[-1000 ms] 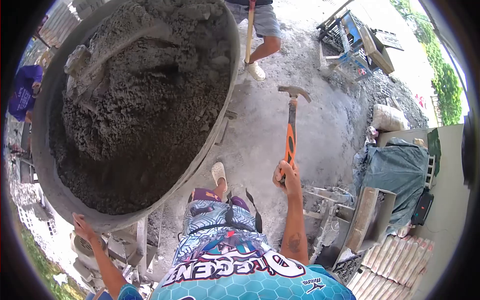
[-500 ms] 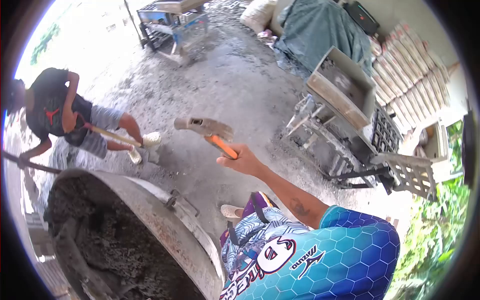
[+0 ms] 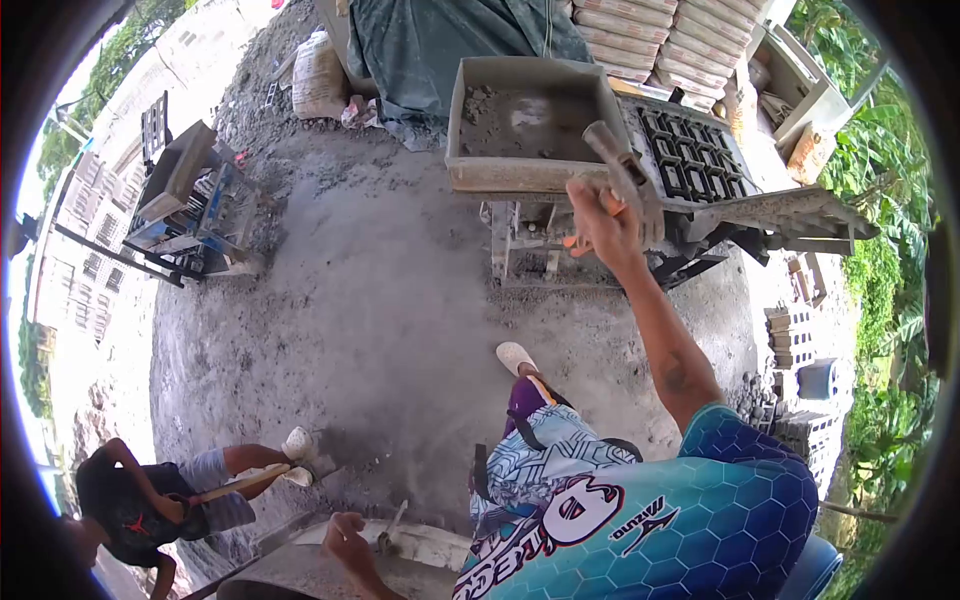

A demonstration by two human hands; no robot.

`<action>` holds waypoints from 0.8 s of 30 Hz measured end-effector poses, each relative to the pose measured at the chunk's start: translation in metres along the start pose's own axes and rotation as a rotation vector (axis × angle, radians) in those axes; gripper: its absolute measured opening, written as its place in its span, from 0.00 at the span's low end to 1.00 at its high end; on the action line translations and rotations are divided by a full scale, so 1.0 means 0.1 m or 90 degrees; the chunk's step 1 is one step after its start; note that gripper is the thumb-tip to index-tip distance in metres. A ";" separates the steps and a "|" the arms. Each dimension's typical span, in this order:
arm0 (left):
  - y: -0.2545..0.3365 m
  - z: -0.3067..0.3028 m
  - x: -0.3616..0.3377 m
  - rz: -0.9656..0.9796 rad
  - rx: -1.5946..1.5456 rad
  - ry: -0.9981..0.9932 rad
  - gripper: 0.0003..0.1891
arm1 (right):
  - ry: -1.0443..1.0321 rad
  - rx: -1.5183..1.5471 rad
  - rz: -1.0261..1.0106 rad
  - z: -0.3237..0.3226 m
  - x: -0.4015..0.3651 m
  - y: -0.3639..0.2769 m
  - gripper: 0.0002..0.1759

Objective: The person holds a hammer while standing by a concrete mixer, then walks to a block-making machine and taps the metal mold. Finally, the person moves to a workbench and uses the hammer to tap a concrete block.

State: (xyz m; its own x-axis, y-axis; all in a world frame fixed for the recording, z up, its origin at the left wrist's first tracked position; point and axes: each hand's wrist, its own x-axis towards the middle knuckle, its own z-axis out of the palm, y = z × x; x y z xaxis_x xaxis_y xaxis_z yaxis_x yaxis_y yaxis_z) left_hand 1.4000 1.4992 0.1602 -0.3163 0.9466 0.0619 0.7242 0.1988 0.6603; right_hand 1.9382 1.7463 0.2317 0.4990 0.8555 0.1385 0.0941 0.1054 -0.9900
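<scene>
My right hand [image 3: 605, 228] is closed around the orange handle of a hammer [image 3: 622, 168]. The dusty metal head points up and stands in front of the mould machine, near the right corner of a grey metal hopper box [image 3: 545, 172]. Low in the view, my left hand [image 3: 347, 545] hovers by the pale rim of the mixer drum [image 3: 430, 547], its fingers loosely bent and apart with nothing in them. Most of the drum lies beyond the bottom edge.
A co-worker [image 3: 150, 505] with a shovel [image 3: 240, 483] stands at lower left. A block mould grid [image 3: 695, 155] sits right of the hopper. Stacked bags [image 3: 625, 35] and a green tarp [image 3: 450, 60] are behind. Another machine [image 3: 190, 200] stands left; concrete blocks [image 3: 790, 335] lie right.
My view has turned right toward the hopper and mould machine. The hammer in my right hand has come over in front of them. My left hand has come into view; the drum has mostly left it.
</scene>
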 end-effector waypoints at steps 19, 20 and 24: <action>-0.05 1.37 0.20 -0.650 0.007 -0.363 0.16 | 0.062 -0.003 -0.113 0.55 4.82 3.22 0.15; -0.03 1.38 0.21 -0.660 -0.001 -0.361 0.16 | 0.083 -0.006 -0.077 0.55 4.88 3.25 0.15; -0.11 1.48 0.20 -0.659 -0.039 -0.342 0.16 | 0.004 0.055 0.006 0.46 4.97 2.91 0.17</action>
State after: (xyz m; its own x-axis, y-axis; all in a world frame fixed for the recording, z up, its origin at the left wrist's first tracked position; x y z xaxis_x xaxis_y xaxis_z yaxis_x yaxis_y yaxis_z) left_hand 1.4760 1.5530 0.0435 -0.4279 0.3279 -0.8423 0.2361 0.9401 0.2460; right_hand 2.1740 2.2256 0.0115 0.5044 0.8538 0.1287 0.0149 0.1404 -0.9900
